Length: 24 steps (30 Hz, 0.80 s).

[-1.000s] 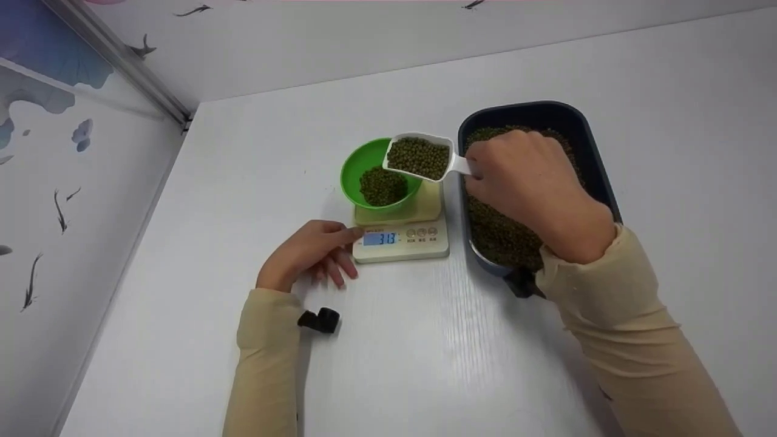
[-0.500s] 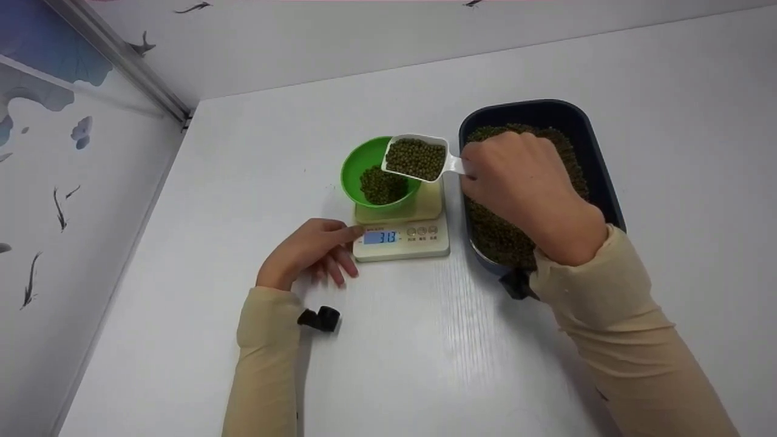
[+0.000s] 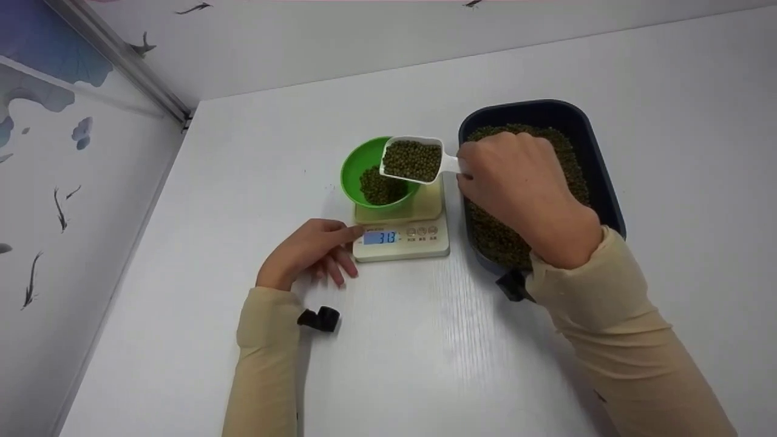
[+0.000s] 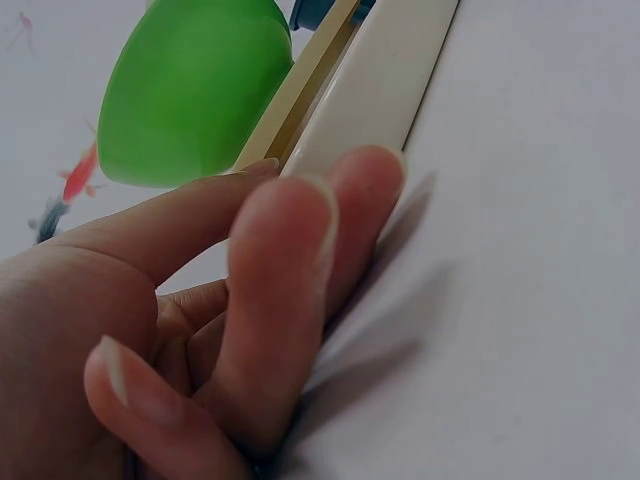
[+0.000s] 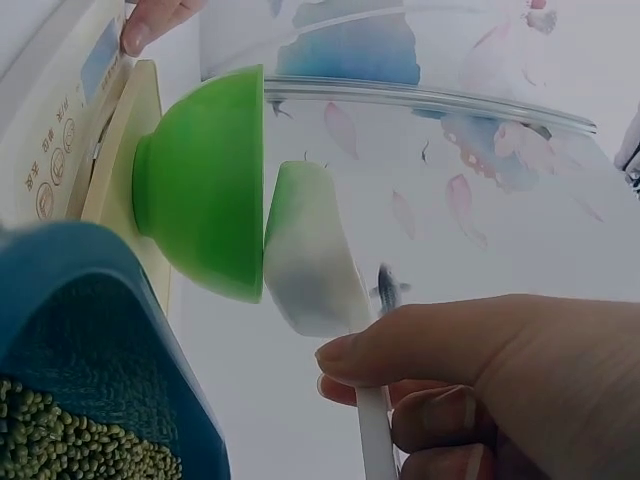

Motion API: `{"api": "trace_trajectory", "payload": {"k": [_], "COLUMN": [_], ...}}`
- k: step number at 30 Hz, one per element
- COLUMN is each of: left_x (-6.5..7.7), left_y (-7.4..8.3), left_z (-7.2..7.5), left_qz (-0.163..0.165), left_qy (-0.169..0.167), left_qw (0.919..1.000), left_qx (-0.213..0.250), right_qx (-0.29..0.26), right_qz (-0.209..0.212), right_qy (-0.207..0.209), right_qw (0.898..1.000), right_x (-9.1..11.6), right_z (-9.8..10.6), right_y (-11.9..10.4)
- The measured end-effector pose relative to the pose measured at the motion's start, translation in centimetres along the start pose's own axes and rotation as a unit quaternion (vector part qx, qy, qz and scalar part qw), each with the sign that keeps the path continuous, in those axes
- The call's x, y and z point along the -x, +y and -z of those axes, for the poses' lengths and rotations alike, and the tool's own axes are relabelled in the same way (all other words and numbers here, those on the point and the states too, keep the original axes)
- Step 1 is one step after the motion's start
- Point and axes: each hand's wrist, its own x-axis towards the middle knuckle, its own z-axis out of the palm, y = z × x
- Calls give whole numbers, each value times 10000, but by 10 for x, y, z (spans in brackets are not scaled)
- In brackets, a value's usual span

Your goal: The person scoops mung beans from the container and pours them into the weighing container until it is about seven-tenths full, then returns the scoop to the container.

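Observation:
My right hand (image 3: 522, 179) pinches the handle of a white scoop (image 3: 448, 164) between thumb and fingers. Green mung beans (image 3: 413, 160) fill the scoop, which is held level over the right side of a green bowl (image 3: 358, 167); in the right wrist view the scoop (image 5: 310, 250) is right at the bowl's rim. A small heap of mung beans (image 3: 379, 187) lies inside the bowl. Under it, a kitchen scale (image 3: 400, 250) displays 31.3. My left hand (image 3: 306, 246) rests at the scale's left edge, thumb touching its corner, the other fingers loosely bent on the table.
To the right of the scale stands a dark blue tub (image 3: 598, 164) of mung beans, partly covered by my right hand and forearm. Black wrist mounts (image 3: 322, 318) stick out from the sleeves. A wall with painted fish and flowers (image 3: 61, 182) borders the white table on the left.
My right hand has shifted slightly left with the full scoop, bringing it a little farther over the bowl. The reading stays at 31.3 and my left hand has not moved.

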Motion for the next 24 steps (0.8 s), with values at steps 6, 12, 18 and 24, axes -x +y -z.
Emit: {"api": "trace_trajectory", "payload": {"k": [6,12,18,24], "left_x": [0,1,2,1], "left_y": [-1,-1,-1,-2], "left_z": [-1,-1,-1,0], "left_qz": [-36,-23,-10,5], "left_qy": [-15,-11,32,59], "left_qw": [10000,10000,10000,10000], "left_qx": [10,59,67,71], "right_qx": [31,97,143,136], "right_qz": [-4,32,75,50], "right_qy": [110,118,234,231], "right_qw": [9999,9999,9996,9996], "right_x": [1,1,0,-2], "right_z": [0,0,0,0], "right_y": [-1,-4,-6,-8]}}
